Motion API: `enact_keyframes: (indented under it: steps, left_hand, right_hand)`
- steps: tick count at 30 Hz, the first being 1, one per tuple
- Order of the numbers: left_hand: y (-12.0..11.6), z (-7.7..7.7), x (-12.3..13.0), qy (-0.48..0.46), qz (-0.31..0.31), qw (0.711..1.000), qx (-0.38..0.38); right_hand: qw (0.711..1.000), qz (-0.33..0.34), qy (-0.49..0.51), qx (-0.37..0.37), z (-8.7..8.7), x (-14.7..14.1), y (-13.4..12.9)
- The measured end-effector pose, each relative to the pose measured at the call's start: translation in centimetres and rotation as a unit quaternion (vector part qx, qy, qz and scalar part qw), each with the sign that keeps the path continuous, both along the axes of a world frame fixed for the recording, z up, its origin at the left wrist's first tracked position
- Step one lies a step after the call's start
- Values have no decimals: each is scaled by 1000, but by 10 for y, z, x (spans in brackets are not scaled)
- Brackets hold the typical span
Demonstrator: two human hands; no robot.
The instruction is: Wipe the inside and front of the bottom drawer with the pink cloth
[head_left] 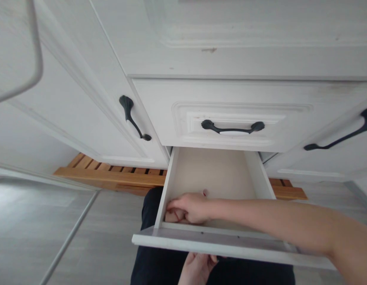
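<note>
A white drawer (164,198) is pulled out from the cabinet, its pale bottom showing. My right hand (191,208) reaches into its front left corner, fingers curled down onto a small pinkish thing with a red string (174,216). The hand covers part of it, so its exact kind is unclear. Behind the knuckles lies a small round white-and-red item (205,192). Below the drawer front (231,247), my left hand (197,268) has its fingers curled at the outer face, where a bit of dark handle (220,258) shows; most of the grip is hidden.
Above is a shut drawer with a black handle (232,127). Cabinet doors with black handles (133,118) flank it. A slatted wooden rack (112,176) stands low behind. My dark-clothed legs (150,261) are under the drawer. A white curved rod (38,51) hangs upper left.
</note>
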State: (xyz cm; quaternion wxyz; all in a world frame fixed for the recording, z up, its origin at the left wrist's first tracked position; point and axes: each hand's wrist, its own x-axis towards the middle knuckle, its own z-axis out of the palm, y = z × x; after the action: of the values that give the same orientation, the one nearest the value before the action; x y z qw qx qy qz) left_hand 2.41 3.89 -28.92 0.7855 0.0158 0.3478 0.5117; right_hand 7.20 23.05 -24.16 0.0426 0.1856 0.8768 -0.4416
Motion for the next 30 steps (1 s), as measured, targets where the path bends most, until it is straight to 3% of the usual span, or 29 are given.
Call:
enact_keyframes:
  steps: [5,8,11,15,18,21,23,26,28,30]
  left_hand:
    - [1,14,-1,23,3,1000,6]
    - [4,25,-2,49,1,999,7]
    - [5,30,-2,67,-3,998,-2]
    - [1,21,-2,75,5,997,-11]
    - [-2,12,0,77,21,997,-23]
    - [-5,8,1,83,41,995,-47]
    - [-6,10,2,93,49,993,-61]
    - [-5,14,3,107,49,990,-82]
    - [-5,16,3,114,45,988,-89]
    - [-4,15,2,121,41,988,-84]
  right_hand:
    - [992,51,-88,-76,24,-19,20]
    - [987,52,-105,-114,29,-9,22]
    - [980,25,-135,-141,27,33,18]
    - [957,-27,-203,-205,31,107,17]
    - [951,-80,-196,-224,40,127,21]
    - [958,-128,-48,-251,45,94,19]
    - [948,-111,56,-294,44,53,13]
    - [919,-72,80,-379,33,2,1]
    - [918,-49,62,-389,25,-8,-5]
    - [933,-21,69,-353,21,5,-7]
